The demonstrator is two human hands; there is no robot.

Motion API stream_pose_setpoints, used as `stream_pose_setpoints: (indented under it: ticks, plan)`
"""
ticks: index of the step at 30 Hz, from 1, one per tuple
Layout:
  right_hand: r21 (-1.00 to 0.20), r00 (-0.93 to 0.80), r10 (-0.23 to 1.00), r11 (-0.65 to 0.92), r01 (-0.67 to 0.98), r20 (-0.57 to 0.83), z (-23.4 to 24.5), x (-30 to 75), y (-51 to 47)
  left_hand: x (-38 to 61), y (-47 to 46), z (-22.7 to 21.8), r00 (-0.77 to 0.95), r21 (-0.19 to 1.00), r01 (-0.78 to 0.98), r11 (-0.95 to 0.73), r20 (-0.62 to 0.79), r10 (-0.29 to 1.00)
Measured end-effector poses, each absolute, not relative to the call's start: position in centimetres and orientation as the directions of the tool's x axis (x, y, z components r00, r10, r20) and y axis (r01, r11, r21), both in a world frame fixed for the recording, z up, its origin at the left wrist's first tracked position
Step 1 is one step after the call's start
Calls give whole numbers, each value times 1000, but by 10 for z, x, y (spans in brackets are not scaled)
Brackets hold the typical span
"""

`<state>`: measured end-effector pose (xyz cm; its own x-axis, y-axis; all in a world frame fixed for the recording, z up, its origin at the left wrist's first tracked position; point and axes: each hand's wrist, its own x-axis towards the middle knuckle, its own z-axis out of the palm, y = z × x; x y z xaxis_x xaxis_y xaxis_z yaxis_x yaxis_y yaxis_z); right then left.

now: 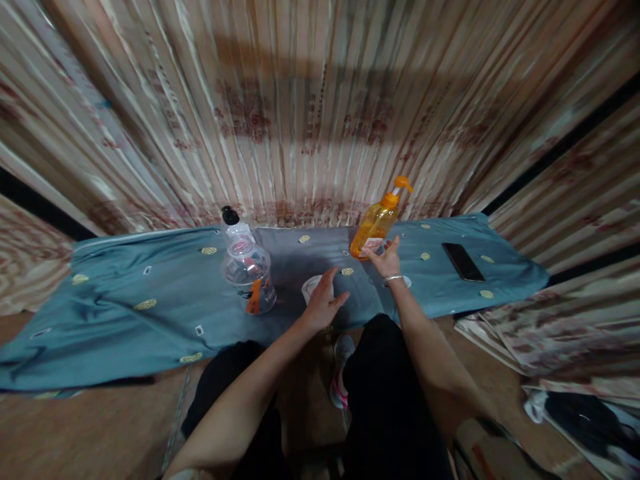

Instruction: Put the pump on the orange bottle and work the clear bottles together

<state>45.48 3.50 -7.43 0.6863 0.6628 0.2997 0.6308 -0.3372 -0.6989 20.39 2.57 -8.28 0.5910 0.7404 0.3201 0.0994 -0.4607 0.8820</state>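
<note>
Standing at eleven o'clock from the wide-spread right hand (386, 260) is the orange pump bottle (375, 227), contact unclear; the left hand (323, 303) gapes, white object (309, 287) at ten.

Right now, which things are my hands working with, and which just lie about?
Likely in use:
orange-topped amber pump bottle, by your right hand
white object, by your left hand

Lying about, probably:
black rectangular phone
clear plastic cup
clear black-topped pump bottle
</note>
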Motion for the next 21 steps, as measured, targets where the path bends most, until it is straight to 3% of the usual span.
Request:
stream_pose_setpoints:
  ticks: [3, 5, 11, 14, 21]
  plan:
    - [-674, 731, 657, -457, 580, 184, -71, 441, 14, 192, 24, -73, 581, 875, 100, -474, 336, 742]
    - [-635, 694, 699, -458, 622, 174, -68, 426, 1, 184, 22, -66, 575, 874, 101, -476, 340, 745]
    - [-627, 331, 919, -131, 768, 214, -60, 358, -16, 159, 16, -52, 551, 878, 97, -469, 345, 760]
    - [-609, 134, 963, 38, 793, 235, -63, 326, -19, 147, 11, -50, 551, 882, 97, -461, 339, 763]
    - [-442, -47, 991, 100, 891, 129, -81, 296, -20, 106, -10, -50, 531, 903, 136, -407, 280, 800]
